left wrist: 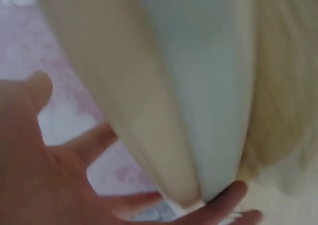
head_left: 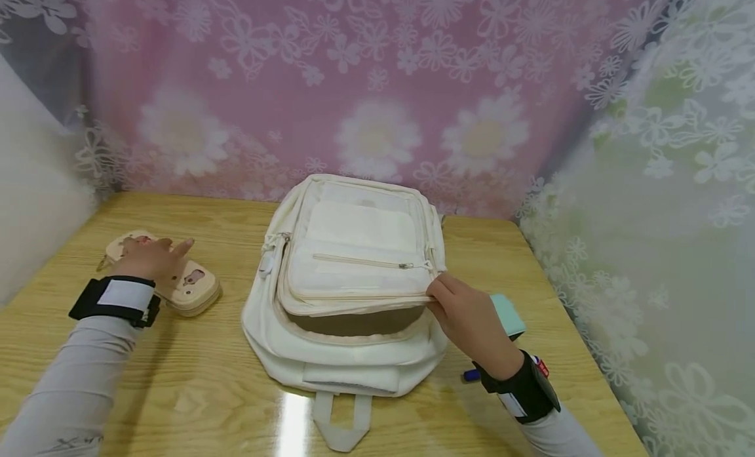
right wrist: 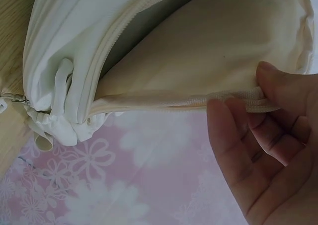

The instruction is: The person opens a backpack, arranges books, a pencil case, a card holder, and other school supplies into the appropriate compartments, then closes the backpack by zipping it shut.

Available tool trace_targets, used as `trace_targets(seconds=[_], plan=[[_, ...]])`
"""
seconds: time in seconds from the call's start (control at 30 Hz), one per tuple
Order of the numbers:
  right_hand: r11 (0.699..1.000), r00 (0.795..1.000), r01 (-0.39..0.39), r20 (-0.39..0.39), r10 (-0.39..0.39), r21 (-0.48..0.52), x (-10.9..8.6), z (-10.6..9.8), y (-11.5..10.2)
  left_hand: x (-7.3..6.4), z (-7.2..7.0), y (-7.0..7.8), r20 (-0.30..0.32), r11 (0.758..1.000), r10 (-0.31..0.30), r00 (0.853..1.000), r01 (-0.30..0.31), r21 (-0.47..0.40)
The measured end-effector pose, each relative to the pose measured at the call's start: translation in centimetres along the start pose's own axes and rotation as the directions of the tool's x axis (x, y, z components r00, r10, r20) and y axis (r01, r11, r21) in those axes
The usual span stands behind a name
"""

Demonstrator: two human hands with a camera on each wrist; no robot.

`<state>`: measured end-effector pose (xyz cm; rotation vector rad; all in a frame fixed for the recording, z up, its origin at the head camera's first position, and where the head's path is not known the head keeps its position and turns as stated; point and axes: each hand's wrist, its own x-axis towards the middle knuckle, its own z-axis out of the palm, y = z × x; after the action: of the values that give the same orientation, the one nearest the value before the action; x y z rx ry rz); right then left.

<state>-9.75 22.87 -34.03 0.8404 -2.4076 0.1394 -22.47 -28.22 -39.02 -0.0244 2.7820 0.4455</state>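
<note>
A white backpack (head_left: 366, 352) lies on the wooden table, its main zip undone and its front panel lifted. My right hand (head_left: 468, 316) pinches the panel's zipped edge between thumb and fingers. In the right wrist view, the fingers (right wrist: 228, 135) hold that edge, and the cream lining (right wrist: 198, 51) shows behind it. On the left lies a cream pencil case (head_left: 197, 290) with small cartoon figures. My left hand (head_left: 150, 260) is over it with fingers spread. The left wrist view is blurred; there the left hand (left wrist: 54, 170) has its fingers apart beside a long cream surface (left wrist: 129, 86).
A mint-green box-like item (head_left: 508, 316) is partly behind the right forearm. A blue pen-like item (head_left: 471, 376) and a small red item (head_left: 541, 367) show beside the right wrist. Flowered curtains (head_left: 377, 83) hang behind and to the right of the table.
</note>
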Motion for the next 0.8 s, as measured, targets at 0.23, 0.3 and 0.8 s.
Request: trace_targets(seconds=[0.23,0.3,0.8], plan=[[1.000,1.000,0.006,-0.003,-0.006,-0.009,0.3,-0.3,0.1,0.0,1.3,3.4,0.080,0.979,0.202,0.976,-0.198,-0.054],[1.000,1.000,0.007,-0.012,-0.008,-0.022,0.6,-0.6,0.3,-0.8,1.7,4.5,0.087,0.975,0.221,0.971,-0.217,-0.050],[0.968,0.988,-0.148,0.073,0.135,0.203,6.8,-1.1,2.9,-8.2,5.4,7.2,0.011,0.988,0.135,0.991,-0.135,0.072]])
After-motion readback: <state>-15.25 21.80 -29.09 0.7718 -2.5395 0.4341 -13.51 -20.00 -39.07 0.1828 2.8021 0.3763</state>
